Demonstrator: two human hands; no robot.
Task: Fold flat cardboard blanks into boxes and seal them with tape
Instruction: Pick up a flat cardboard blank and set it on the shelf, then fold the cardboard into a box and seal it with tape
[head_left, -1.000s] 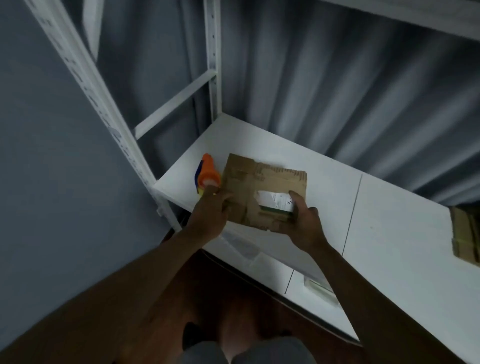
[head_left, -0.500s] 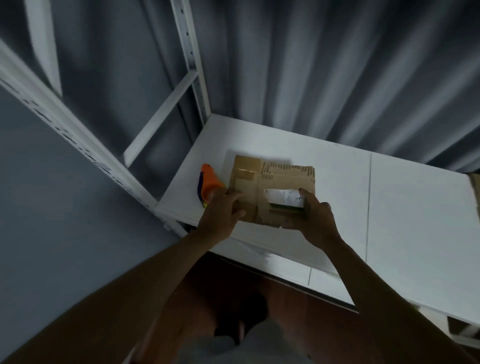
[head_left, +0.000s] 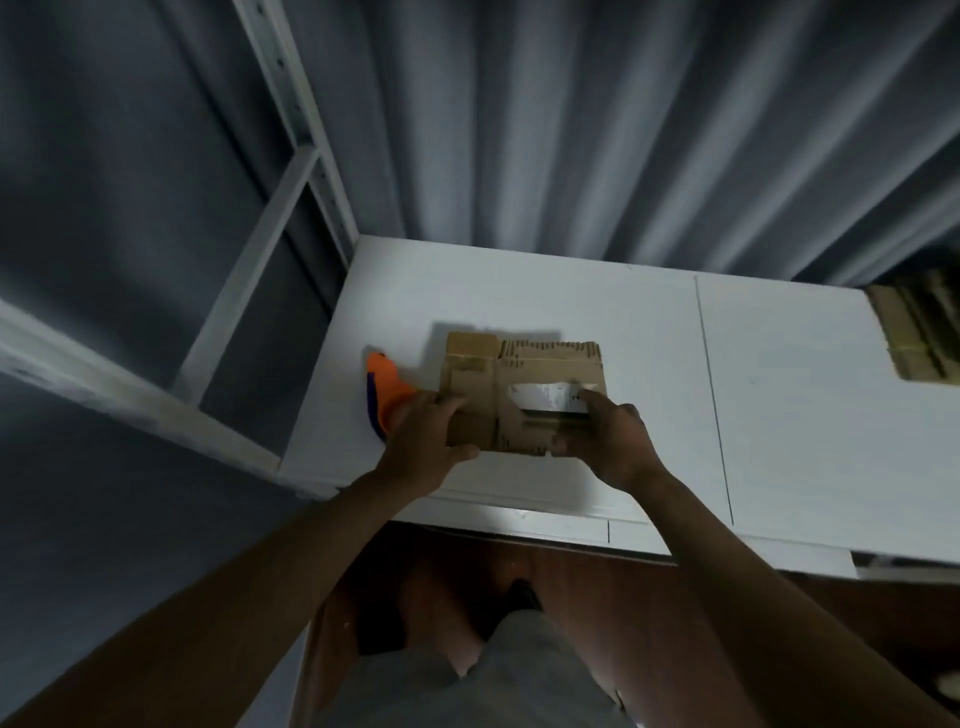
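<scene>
Both hands hold a flat cardboard blank (head_left: 519, 395) over the white tabletop (head_left: 779, 415). The left hand (head_left: 423, 441) has its fingers curled around the blank's left edge. The right hand (head_left: 608, 441) grips the right side, near a white label (head_left: 540, 397). An orange tape dispenser (head_left: 387, 389) lies just left of the left fingers. More cardboard (head_left: 919, 332) sits far to the right.

Dim room: white table (head_left: 779, 415), grey curtain (head_left: 571, 130), white shelving frame (head_left: 291, 171), reddish-brown floor (head_left: 597, 577).

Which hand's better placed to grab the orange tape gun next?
Left. The left hand grips the blank right beside the tape gun; the right hand is across the blank.
</scene>
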